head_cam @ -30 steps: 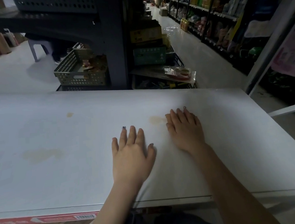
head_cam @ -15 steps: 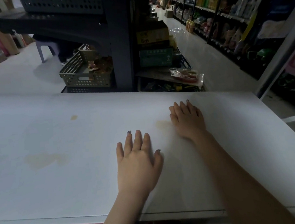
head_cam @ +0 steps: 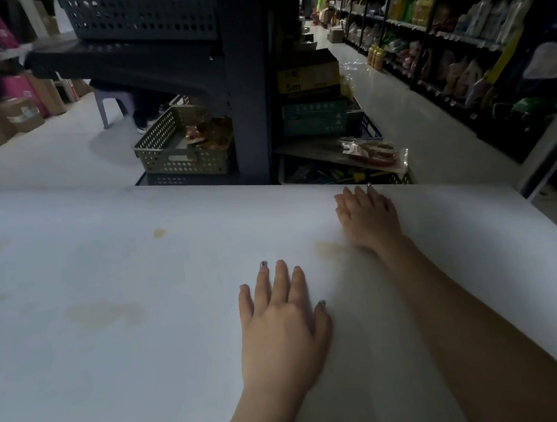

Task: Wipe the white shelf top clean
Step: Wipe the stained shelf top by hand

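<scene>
Both hands lie palm down with nothing in them. My right arm reaches far forward, so that my right hand [head_cam: 368, 218] rests flat with its fingertips [head_cam: 358, 190] at the far edge of the white shelf top [head_cam: 107, 276]. My left hand [head_cam: 280, 328] lies nearer to me, fingers spread slightly, thumb out to the right. No cloth shows under either palm. The surface fills the lower frame and carries yellowish stains: a broad one [head_cam: 106, 315] at left, a paler one [head_cam: 329, 248] just beside my right wrist, and a small spot [head_cam: 159, 233] farther back. Beyond stand a dark rack [head_cam: 235, 80], a perforated green basket [head_cam: 180, 145] on the floor, and stocked store shelves [head_cam: 439, 28] along an aisle at right.
</scene>
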The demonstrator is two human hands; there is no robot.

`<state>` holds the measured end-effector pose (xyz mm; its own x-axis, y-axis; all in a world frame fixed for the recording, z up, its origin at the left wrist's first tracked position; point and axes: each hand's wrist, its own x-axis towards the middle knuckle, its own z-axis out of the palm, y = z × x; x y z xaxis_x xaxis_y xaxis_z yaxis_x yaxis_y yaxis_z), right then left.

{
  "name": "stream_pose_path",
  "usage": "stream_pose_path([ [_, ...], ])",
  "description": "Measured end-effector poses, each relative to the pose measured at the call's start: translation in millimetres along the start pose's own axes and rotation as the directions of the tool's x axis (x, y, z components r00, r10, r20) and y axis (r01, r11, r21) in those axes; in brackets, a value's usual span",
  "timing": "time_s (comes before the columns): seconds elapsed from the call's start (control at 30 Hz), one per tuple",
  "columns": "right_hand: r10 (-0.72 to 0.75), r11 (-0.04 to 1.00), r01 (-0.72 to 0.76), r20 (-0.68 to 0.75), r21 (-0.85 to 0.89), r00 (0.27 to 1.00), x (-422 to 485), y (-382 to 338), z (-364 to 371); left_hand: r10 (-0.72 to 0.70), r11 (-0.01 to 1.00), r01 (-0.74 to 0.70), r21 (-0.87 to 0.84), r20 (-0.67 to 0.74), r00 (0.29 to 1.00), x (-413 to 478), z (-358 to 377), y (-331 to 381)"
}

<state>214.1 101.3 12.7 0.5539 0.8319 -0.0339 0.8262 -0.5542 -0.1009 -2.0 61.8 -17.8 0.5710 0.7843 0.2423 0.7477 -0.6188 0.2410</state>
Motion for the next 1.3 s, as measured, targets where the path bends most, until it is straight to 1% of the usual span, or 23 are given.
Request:
stream_pose_path([
  [0.53, -0.009, 1.0, 0.009, -0.049, 0.002, 0.999, 30.8, -0.7, 0.4, 0.01, 0.998, -0.007, 0.058, -0.047, 0.999, 0.4, 4.9, -1.2],
  [0.9, -0.021, 1.0, 0.021, -0.074, -0.001, 0.997, 41.4, 1.3, 2.9, 0.015, 0.998, -0.011, 0.055, -0.077, 0.997, 1.7, 6.4, -0.7],
  [1.13, -0.039, 0.999, 0.039, -0.105, 0.004, 0.994, 32.5, 0.8, 2.5, 0.02, 0.998, -0.016, 0.052, -0.067, 0.998, 1.3, 7.5, -1.1],
  [1.3, -0.04, 0.999, 0.041, -0.056, 0.003, 0.998, 19.8, 2.0, 2.2, 0.018, 0.999, -0.015, 0.052, -0.061, 0.998, -0.3, 7.7, -1.4],
])
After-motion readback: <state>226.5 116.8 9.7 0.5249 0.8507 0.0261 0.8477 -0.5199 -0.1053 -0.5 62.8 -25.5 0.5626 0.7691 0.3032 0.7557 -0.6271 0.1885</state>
